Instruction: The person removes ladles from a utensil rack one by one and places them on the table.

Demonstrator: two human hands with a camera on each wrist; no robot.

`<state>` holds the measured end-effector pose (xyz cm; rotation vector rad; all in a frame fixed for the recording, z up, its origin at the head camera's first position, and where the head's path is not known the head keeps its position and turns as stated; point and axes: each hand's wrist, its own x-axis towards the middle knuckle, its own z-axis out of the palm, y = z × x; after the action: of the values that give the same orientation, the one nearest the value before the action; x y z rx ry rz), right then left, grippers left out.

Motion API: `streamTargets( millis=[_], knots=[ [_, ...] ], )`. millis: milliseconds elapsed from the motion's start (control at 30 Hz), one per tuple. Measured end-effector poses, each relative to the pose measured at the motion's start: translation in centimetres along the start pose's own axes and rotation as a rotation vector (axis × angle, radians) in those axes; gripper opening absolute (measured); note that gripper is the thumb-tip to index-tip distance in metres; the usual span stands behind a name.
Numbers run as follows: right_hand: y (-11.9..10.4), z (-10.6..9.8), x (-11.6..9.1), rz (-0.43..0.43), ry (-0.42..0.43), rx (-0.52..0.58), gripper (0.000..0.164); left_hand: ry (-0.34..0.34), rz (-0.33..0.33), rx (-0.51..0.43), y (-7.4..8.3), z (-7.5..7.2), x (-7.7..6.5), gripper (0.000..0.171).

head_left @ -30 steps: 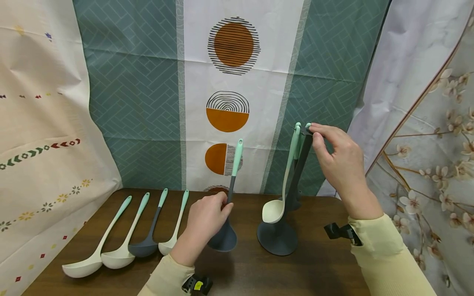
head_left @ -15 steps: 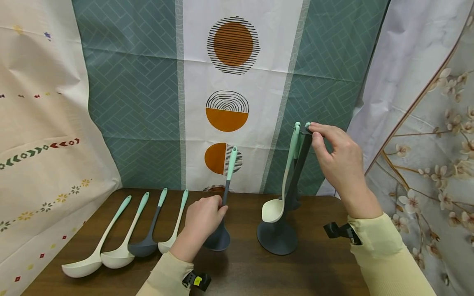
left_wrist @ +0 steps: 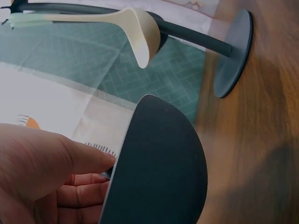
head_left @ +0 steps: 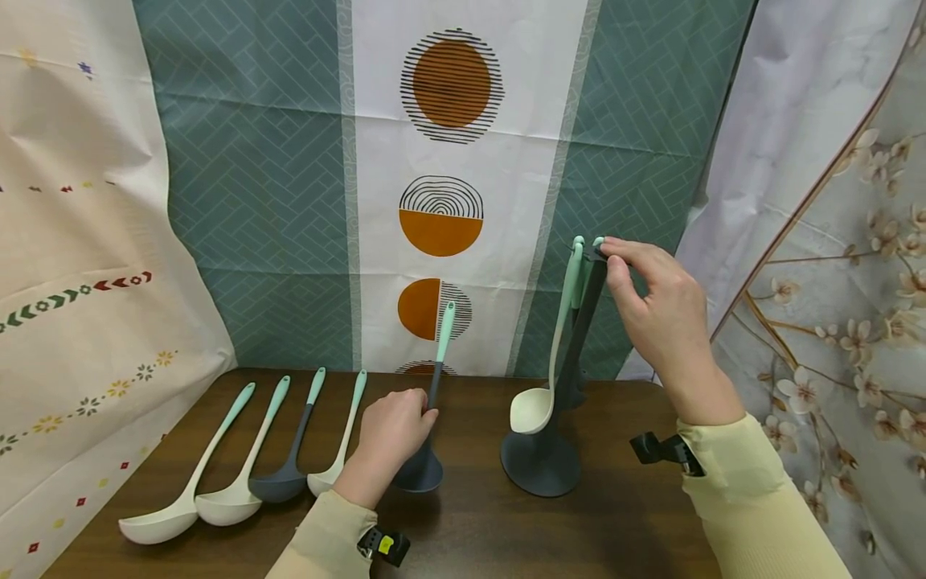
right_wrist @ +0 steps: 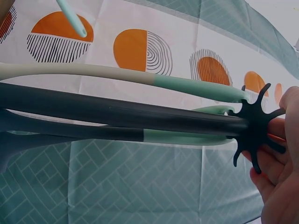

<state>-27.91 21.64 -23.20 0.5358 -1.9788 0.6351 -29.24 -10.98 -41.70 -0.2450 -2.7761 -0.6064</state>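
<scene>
While a dark grey, mint-handled ladle (head_left: 436,378) is grasped by its stem in the left hand (head_left: 394,430), left of the charcoal utensil stand (head_left: 583,334), the stand's hooked top (right_wrist: 254,125) is held in the right hand (head_left: 660,304). One cream ladle (head_left: 531,411) and further mint-handled utensils (right_wrist: 182,137) are hung from it. Four ladles (head_left: 227,508), three cream, one dark grey, are laid side by side on the brown table (head_left: 492,535).

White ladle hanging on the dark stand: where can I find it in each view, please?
Head: the white ladle, right of centre.
Left wrist: the white ladle, along the top, left to centre.
Right wrist: the white ladle, upper half, running in from the left edge.
Shared landmark: the dark stand.
</scene>
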Motion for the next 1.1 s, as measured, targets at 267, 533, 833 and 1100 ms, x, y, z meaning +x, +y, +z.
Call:
streamTargets(
  millis=[267,533,833,1100],
  knots=[
    [0.0,-0.1,0.0,0.012,0.004,0.003,0.034,-0.041,-0.032,0.011,-0.7,0.8,0.3,0.022],
    [0.1,-0.1,0.0,0.009,0.008,0.007,0.033,-0.059,-0.055,0.017,-1.3,1.5,0.4,0.024],
    [0.1,0.0,-0.1,0.01,0.0,0.003,0.033,-0.079,-0.073,0.021,-1.8,1.8,0.4,0.027],
    [0.0,0.0,-0.1,0.01,-0.004,0.006,0.034,-0.101,-0.086,0.037,-2.3,2.0,0.3,0.03]
  ],
)
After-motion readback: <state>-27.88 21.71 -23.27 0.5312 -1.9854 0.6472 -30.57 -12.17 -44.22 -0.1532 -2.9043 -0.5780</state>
